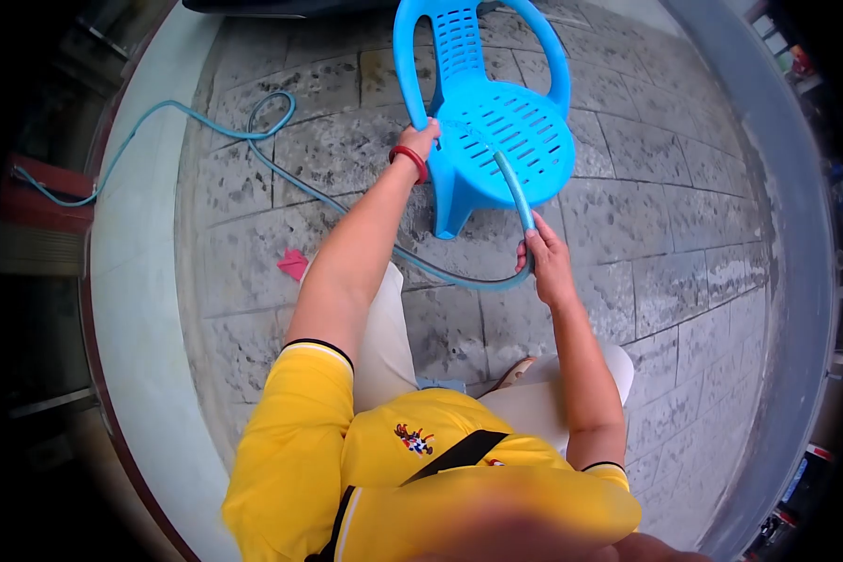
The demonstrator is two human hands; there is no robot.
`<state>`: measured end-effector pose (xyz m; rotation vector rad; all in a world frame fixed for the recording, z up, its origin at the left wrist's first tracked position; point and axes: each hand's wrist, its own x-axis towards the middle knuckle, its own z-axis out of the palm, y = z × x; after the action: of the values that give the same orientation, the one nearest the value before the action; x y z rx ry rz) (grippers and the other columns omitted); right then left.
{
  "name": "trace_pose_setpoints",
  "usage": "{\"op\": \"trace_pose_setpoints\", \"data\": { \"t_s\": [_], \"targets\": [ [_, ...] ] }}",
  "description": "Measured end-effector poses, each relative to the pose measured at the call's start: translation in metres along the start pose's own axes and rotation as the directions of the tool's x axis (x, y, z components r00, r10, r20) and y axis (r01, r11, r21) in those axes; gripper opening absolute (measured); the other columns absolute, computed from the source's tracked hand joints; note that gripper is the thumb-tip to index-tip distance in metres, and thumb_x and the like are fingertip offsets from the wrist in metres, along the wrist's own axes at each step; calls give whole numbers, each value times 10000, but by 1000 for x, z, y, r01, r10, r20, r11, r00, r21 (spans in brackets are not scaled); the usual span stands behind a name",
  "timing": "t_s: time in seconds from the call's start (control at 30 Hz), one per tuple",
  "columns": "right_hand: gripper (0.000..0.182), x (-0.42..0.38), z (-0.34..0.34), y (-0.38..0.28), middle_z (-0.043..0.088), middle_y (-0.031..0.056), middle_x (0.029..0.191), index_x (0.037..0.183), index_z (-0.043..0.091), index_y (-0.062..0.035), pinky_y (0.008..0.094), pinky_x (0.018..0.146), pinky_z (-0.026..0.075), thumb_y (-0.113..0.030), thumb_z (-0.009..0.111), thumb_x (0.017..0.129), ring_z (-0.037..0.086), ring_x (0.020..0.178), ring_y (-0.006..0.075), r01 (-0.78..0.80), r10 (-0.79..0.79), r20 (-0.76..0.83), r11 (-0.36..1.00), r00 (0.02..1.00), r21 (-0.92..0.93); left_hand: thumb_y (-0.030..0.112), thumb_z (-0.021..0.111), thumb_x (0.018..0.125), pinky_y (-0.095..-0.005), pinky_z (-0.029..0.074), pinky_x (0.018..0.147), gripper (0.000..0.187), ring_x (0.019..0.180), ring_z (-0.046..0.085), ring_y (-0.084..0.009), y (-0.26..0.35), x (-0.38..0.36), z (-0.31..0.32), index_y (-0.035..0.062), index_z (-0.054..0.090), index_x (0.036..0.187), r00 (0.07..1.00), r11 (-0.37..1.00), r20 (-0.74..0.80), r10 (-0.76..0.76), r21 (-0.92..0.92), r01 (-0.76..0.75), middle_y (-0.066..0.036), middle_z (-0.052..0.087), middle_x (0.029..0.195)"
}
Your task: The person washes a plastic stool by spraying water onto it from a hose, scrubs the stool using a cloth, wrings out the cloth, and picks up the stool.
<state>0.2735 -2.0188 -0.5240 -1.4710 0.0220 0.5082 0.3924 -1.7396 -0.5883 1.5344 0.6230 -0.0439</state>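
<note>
A light-blue plastic armchair point(506, 126) with a slotted seat stands upright on the paving in front of me. My left hand point(420, 140) is closed on the chair's armrest support, at the left side of the seat; a red bangle circles that wrist. My right hand point(545, 262) grips a blue-green garden hose point(512, 183) a little below its end. The hose end points up over the seat, and a clear shimmer like water shows just beyond it. From my right hand the hose droops and runs off to the left.
Wet grey stone paving point(712, 220) surrounds the chair. The hose loops near a pale ledge point(140, 281) and reaches a dark red block point(42, 197) at far left. A pink cloth point(293, 263) lies by my left knee. A dark object point(290, 7) sits at the top edge.
</note>
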Motion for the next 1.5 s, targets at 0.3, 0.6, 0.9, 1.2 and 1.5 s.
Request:
{"op": "trace_pose_setpoints", "data": {
  "t_s": [0.3,0.6,0.9,1.2,1.5],
  "targets": [
    [418,9,5,-11,505,26,690,1301,372,-26,219,494,416,-153,448,910,473,556,89,147,-145,-58,988,988,50,367,606,810,-484,417,828,425,989,515,-226,-3,-28,67,94,494,1116,952,982,289,-105,-123,146,-78,561,1041],
    [413,-9,-1,21,506,18,685,1295,396,-47,229,481,422,-129,463,896,474,553,75,59,-57,-38,997,998,48,354,615,779,-467,466,659,482,733,601,-279,70,-7,62,50,424,1101,991,844,124,-45,-527,103,-157,575,887],
    [471,-15,-8,33,499,44,714,1344,264,-55,255,512,435,-145,419,909,485,560,108,17,40,-195,960,980,279,6,499,671,-344,383,385,79,412,451,-215,122,6,103,-12,457,735,993,813,66,97,-581,-41,-83,426,531],
    [473,-22,-24,35,491,62,732,1350,223,-38,284,523,444,-143,391,920,491,585,129,45,99,-312,906,945,421,-69,479,613,-319,404,494,189,428,425,-176,111,-60,152,22,454,777,872,692,189,453,-691,-210,-72,457,586],
    [507,-17,-27,48,493,60,730,1372,177,-61,291,539,462,-152,391,921,495,586,132,2,137,-305,910,942,414,-40,547,721,-436,419,851,181,799,544,-250,-42,-65,51,71,480,848,847,692,353,398,-722,-24,-84,534,752]
  ]
}}
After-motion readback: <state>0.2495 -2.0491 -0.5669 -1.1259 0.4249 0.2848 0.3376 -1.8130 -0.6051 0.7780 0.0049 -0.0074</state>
